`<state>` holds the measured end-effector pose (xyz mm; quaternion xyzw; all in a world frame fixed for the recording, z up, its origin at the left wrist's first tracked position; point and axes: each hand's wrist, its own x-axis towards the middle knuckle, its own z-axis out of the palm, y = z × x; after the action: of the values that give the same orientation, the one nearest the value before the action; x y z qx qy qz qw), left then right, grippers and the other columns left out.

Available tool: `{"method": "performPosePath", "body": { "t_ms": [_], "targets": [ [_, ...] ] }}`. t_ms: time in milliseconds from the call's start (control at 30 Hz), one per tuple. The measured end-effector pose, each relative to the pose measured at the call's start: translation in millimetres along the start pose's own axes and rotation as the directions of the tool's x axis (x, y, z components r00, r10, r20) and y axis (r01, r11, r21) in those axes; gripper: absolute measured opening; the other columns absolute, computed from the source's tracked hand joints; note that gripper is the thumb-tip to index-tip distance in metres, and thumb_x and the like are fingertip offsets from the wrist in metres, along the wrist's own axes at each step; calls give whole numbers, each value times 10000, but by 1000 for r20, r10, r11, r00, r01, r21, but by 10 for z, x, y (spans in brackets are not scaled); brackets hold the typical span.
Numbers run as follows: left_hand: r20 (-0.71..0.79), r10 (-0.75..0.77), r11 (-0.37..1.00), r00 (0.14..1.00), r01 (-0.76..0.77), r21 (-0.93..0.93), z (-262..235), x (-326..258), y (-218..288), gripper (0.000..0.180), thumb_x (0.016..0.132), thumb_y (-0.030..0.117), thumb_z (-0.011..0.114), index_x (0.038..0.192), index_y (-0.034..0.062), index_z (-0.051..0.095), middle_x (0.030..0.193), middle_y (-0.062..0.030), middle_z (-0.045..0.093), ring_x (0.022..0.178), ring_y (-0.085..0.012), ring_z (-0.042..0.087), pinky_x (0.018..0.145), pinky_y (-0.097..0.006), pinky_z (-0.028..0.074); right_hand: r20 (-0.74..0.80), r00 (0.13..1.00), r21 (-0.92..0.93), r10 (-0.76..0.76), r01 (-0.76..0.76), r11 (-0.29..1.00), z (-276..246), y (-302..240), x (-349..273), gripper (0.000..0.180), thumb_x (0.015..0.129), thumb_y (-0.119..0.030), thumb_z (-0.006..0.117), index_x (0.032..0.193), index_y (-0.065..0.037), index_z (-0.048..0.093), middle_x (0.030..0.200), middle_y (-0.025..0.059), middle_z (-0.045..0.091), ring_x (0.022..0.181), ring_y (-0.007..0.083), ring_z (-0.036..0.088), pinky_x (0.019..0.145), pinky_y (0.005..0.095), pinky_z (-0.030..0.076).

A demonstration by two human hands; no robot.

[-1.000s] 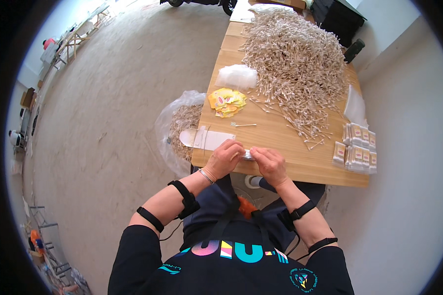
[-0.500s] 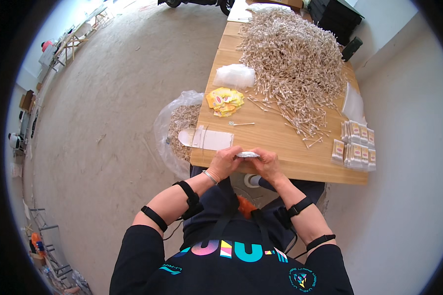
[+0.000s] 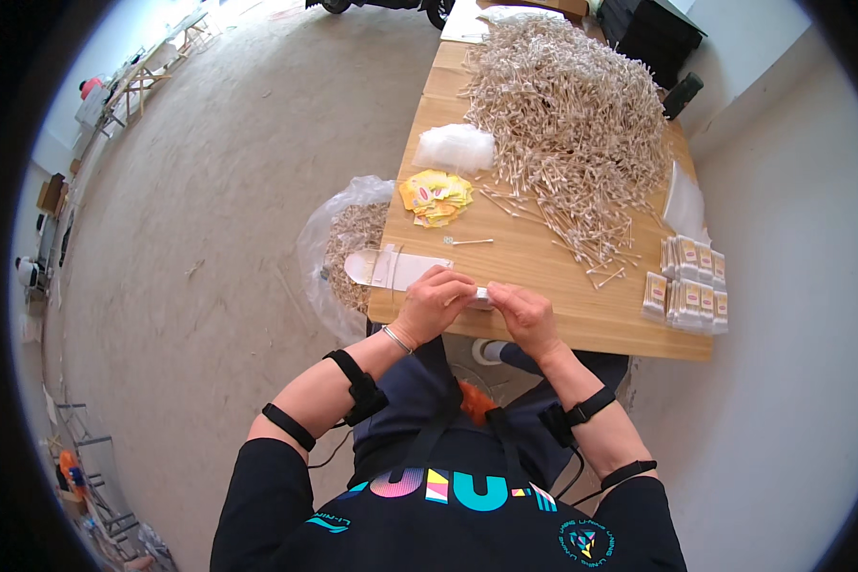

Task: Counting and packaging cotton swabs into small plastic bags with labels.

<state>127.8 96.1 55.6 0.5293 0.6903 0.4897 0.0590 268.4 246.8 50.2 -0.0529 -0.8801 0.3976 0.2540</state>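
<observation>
Between my two hands, at the table's front edge, is a small pack of cotton swabs [image 3: 481,296], its white end showing and the rest hidden by my fingers. My left hand [image 3: 435,303] is closed on its left side. On its right side my right hand [image 3: 527,316] pinches it with thumb and fingers. Just beyond my left hand lies a pale card strip [image 3: 415,272] with a rounded end. A couple of loose cotton swabs [image 3: 472,241] and a heap of small yellow cards [image 3: 436,198] lie farther up.
A big pile of cotton swabs [image 3: 567,105] covers the table's far part. Clear plastic bags [image 3: 455,149] lie at left, more bags [image 3: 684,202] at right. Several filled packs [image 3: 693,286] stand at the right edge. A plastic sack of swabs [image 3: 348,238] is beside the table's left edge.
My hands have shifted their grip on the pack, with the left fingers raised and the right hand slightly farther right. Less of the white end shows now.
</observation>
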Motion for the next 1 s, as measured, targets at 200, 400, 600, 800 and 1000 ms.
{"method": "performPosePath", "body": {
  "t_ms": [200,400,600,800,1000],
  "targets": [
    [14,309,893,951,-296,339,-7,30,27,174,672,37,695,821,114,647,879,-7,630,846,-200,593,730,-314,511,36,924,-501,-380,346,794,-73,-60,46,219,732,-57,631,950,-63,653,953,58,675,921,202,656,778,330,532],
    [-3,307,886,952,-285,366,-24,-41,41,193,675,60,677,856,125,656,883,8,620,854,-192,590,768,-324,484,81,908,-544,-412,387,745,-87,-138,66,243,723,-82,621,962,-45,641,1042,75,633,977,213,621,764,324,530],
    [37,373,838,927,-354,414,-58,-63,59,226,687,63,682,904,124,670,859,11,620,849,-181,593,764,-325,469,57,905,-532,-421,384,755,-52,-194,58,255,693,-46,625,948,-40,638,941,53,586,870,213,607,712,312,525],
    [-58,24,993,998,-17,121,30,-52,166,209,748,69,702,955,70,668,863,-86,616,872,-255,599,798,-350,478,30,963,-311,-266,262,913,-26,-156,16,207,741,-14,650,946,-41,636,952,85,615,857,234,613,734,346,513],
    [12,-148,981,989,148,-124,84,-25,70,164,792,103,701,934,32,661,881,-119,625,885,-258,606,803,-335,481,-7,988,51,157,-157,986,37,-136,62,128,797,-73,690,920,-40,675,912,106,649,861,226,619,740,309,491]
  ]
}}
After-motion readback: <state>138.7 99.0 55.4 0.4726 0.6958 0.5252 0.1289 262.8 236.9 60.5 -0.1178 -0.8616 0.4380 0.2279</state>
